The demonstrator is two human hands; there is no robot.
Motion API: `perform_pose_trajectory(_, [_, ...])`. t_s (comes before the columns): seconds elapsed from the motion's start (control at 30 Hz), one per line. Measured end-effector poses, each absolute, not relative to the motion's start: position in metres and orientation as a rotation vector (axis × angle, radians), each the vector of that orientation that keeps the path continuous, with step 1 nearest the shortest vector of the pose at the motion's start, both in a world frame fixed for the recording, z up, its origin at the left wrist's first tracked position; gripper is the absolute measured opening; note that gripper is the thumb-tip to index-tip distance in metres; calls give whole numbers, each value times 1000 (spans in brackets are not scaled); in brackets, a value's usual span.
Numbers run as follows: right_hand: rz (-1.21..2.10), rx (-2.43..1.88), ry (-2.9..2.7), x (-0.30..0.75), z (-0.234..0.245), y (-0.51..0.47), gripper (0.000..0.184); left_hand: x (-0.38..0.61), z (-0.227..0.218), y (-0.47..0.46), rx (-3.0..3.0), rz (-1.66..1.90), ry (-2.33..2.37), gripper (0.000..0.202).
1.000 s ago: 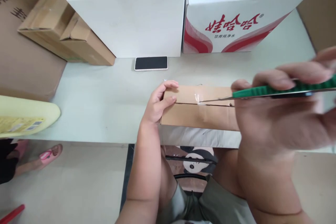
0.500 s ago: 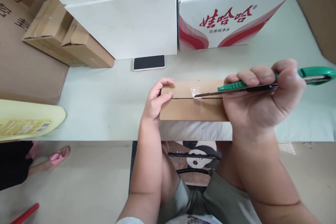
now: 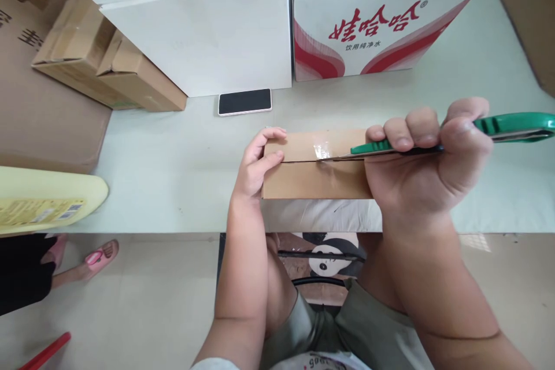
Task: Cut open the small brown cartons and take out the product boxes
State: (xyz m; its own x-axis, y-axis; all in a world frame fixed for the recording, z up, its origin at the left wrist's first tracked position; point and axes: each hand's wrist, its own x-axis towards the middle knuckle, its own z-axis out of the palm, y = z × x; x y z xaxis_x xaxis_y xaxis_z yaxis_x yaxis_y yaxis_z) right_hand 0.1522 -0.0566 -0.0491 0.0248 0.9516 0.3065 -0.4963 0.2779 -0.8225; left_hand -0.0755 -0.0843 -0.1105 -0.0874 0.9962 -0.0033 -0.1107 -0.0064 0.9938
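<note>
A small brown cardboard box (image 3: 312,176) lies at the near edge of the pale table (image 3: 173,167). My left hand (image 3: 255,170) grips its left end, thumb on top and fingers curled over the corner. My right hand (image 3: 427,167) is closed round a green utility knife (image 3: 498,127). The blade lies along the box's centre seam, its tip at a crumpled bit of clear tape (image 3: 321,151). The right part of the box is hidden behind my right hand.
A phone (image 3: 245,102) lies face down behind the box. Two white cartons (image 3: 195,29), one with red print (image 3: 377,17), stand at the back. Brown cartons (image 3: 104,63) lie at the left. A yellow pad (image 3: 43,199) overhangs the left edge; another person's sandalled foot (image 3: 97,254) is on the floor.
My right hand has drawn back from the camera and settled on the box. The blade tip has crept slightly left along the seam. My left hand has kept its grip.
</note>
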Motion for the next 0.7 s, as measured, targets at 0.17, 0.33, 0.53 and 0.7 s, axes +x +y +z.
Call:
perform_pose_trajectory(0.17, [1167,-551,-1063,147,-48,-59,42,-75,-111,-84,1075,1353,1173,37])
perform_pose_trajectory(0.33, [1164,-455,-1095,157,-53,-54,47,-76,-111,-85,1101,1340,1185,37])
perform_pose_trajectory(0.53, [1136,-473,-1097,165,-47,-59,57,-76,-109,-85,1148,1308,1212,45])
perform_pose_trajectory(0.7, [1029,-565,-1049,168,-40,-62,54,-76,-109,-85,1111,1320,1205,49])
